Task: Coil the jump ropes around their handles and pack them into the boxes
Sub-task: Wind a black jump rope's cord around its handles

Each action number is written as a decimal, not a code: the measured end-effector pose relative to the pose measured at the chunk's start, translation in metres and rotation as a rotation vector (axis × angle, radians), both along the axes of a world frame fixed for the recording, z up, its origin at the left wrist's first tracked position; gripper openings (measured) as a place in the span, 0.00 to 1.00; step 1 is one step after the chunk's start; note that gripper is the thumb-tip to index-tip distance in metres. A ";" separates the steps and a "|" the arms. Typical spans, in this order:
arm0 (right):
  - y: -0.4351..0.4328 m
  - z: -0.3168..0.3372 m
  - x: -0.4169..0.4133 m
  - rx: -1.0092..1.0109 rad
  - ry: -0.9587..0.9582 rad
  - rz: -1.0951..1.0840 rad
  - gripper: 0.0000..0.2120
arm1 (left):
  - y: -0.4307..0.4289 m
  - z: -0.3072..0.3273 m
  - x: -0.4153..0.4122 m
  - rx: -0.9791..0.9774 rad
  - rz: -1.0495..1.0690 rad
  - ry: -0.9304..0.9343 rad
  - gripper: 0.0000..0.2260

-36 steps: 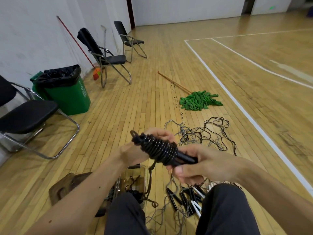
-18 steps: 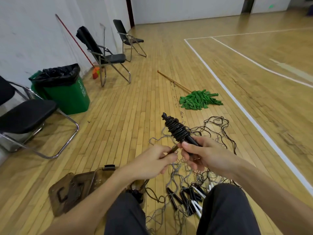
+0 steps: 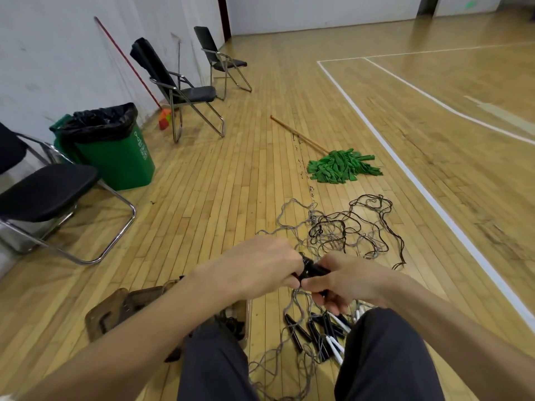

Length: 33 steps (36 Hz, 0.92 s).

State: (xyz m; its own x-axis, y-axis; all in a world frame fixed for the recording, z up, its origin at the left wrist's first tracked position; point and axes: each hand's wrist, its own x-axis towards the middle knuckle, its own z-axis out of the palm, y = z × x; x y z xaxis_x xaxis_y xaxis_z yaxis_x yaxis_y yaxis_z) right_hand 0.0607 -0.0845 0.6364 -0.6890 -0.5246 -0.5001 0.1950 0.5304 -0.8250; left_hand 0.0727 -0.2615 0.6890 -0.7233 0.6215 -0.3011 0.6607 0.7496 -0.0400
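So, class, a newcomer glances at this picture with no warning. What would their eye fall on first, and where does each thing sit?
At the centre, the left hand and right hand both grip a black rope bundle, mostly hidden between them. Just beyond lies a tangle of loose ropes on the floor. Further back is a green mop, and a green bin stands at the left.

Wooden floor (image 3: 231, 183) had tangled ropes (image 3: 333, 230), loose handles (image 3: 295, 331), a brown box (image 3: 115, 311), green mop (image 3: 341, 167), and a bin (image 3: 115, 157) along its wall edge.
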 end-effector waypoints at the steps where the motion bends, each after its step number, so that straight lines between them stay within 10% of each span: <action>1: 0.001 0.002 0.000 0.023 -0.004 0.032 0.10 | 0.000 0.003 -0.001 0.018 -0.012 -0.022 0.12; 21: 0.000 0.011 0.020 0.115 0.037 0.310 0.16 | 0.001 0.007 -0.027 0.466 0.084 -0.372 0.10; 33: -0.002 0.010 0.034 -0.410 -0.107 0.279 0.10 | -0.014 -0.011 -0.043 0.911 0.153 -0.877 0.03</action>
